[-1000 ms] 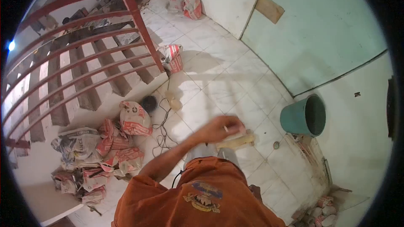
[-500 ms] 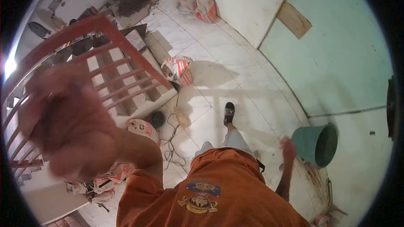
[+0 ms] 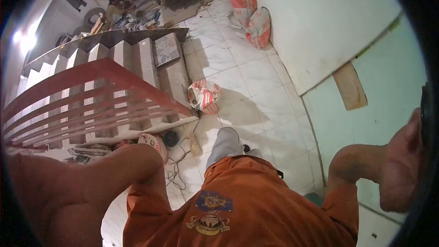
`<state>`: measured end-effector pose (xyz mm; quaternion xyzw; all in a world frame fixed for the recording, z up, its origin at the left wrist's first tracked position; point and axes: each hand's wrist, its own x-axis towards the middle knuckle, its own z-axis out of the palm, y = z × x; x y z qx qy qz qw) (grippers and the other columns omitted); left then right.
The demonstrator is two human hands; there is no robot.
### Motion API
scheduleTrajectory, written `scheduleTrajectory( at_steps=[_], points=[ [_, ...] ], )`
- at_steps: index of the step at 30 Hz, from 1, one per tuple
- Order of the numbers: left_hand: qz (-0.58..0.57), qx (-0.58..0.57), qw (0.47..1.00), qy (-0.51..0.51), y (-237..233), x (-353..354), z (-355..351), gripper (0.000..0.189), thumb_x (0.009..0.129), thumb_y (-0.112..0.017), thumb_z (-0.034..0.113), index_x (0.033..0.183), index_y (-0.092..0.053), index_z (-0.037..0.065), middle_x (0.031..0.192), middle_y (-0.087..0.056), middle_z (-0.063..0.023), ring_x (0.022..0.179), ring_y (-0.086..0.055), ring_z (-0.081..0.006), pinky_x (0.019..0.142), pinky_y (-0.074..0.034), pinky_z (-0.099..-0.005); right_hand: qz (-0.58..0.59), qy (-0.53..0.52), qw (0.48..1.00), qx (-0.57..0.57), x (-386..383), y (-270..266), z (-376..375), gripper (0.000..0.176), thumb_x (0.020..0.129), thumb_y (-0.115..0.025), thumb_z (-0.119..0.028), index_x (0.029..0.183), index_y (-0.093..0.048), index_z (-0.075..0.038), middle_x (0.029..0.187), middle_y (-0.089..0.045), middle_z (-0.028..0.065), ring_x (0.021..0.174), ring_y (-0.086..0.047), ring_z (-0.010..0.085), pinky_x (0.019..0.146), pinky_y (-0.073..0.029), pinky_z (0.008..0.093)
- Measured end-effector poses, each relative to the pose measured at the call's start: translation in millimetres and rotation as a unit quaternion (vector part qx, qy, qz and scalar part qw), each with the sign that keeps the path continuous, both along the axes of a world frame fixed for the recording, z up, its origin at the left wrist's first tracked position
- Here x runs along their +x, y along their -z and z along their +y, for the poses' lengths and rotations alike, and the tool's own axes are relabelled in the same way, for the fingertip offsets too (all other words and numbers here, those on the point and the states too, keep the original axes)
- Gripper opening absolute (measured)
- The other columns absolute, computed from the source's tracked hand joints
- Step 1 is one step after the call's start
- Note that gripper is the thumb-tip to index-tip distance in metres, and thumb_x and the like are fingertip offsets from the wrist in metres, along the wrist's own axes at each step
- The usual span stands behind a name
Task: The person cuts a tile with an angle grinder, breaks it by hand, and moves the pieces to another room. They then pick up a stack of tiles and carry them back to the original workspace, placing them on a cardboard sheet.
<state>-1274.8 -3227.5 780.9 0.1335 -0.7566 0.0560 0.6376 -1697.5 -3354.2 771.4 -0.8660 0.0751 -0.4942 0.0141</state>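
My left hand (image 3: 45,201) is very close to the camera at the lower left edge, and its fingers cannot be made out. On the right side, my right hand (image 3: 402,167) is raised beside a dark object (image 3: 425,128) at the rim of the view; its fingertips are hidden. Between my arms shows the orange shirt (image 3: 265,196), with grey trousers (image 3: 225,144) below it. Left of centre stands a red railing (image 3: 107,71) along the stairs (image 3: 123,59).
An open red and white sack (image 3: 208,97) stands by the stair foot; two more sacks (image 3: 258,27) lean on the wall. A cable (image 3: 176,176) lies near a dark round pot (image 3: 171,138). Another person (image 3: 114,10) is at the back left. A green bucket (image 3: 314,199) shows beside my shirt.
My left hand has moved down and toward the lower left edge. My right hand has risen from beside the bucket to the right edge. The view has shifted, and the bucket is now mostly hidden.
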Motion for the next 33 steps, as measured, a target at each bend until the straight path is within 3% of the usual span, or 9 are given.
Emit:
scheduleTrajectory(
  at_steps=[7,19,24,28,33],
  points=[
    [-0.001,-0.014,1.000,-0.027,2,19,-130,0.047,0.095,-0.056,0.042,0.123,-0.058,0.003,0.123,-0.058,-0.0203,0.107,-0.057,-0.0295,0.090,-0.049,-0.0452,0.035,-0.075,0.993,-0.079,44,-22,-149,0.032,0.097,-0.049,-0.022,0.101,-0.064,0.006,0.094,-0.062,0.0176,0.077,-0.057,0.0245,0.068,-0.048,0.0364],
    [0.026,-0.022,0.999,-0.031,-9,86,-456,0.046,0.095,-0.055,0.039,0.124,-0.057,0.004,0.122,-0.059,-0.0198,0.103,-0.058,-0.0276,0.087,-0.049,-0.0422,0.009,0.011,0.993,-0.120,105,-76,-408,0.030,0.094,-0.053,-0.021,0.102,-0.064,0.006,0.097,-0.063,0.0176,0.079,-0.058,0.0248,0.070,-0.048,0.0363],
    [0.044,0.017,0.998,-0.047,-35,91,-585,0.045,0.095,-0.055,0.038,0.124,-0.056,0.004,0.121,-0.059,-0.0195,0.102,-0.058,-0.0268,0.086,-0.050,-0.0410,-0.042,0.046,0.995,-0.075,118,-97,-520,0.030,0.092,-0.054,-0.021,0.102,-0.064,0.006,0.098,-0.064,0.0176,0.080,-0.059,0.0249,0.071,-0.049,0.0363],
    [0.039,0.062,0.994,-0.084,-55,68,-672,0.044,0.095,-0.054,0.037,0.125,-0.056,0.004,0.120,-0.060,-0.0193,0.100,-0.059,-0.0261,0.085,-0.050,-0.0400,-0.078,0.008,0.995,-0.053,130,-99,-616,0.029,0.091,-0.056,-0.020,0.102,-0.064,0.006,0.098,-0.064,0.0175,0.080,-0.059,0.0250,0.071,-0.049,0.0362],
    [0.033,0.113,0.986,-0.118,-38,37,-777,0.044,0.095,-0.054,0.036,0.125,-0.055,0.004,0.119,-0.060,-0.0191,0.099,-0.059,-0.0253,0.084,-0.050,-0.0388,-0.088,-0.067,0.994,-0.019,156,-71,-753,0.029,0.090,-0.057,-0.019,0.103,-0.064,0.006,0.099,-0.064,0.0175,0.081,-0.060,0.0251,0.072,-0.049,0.0362]
  ],
)
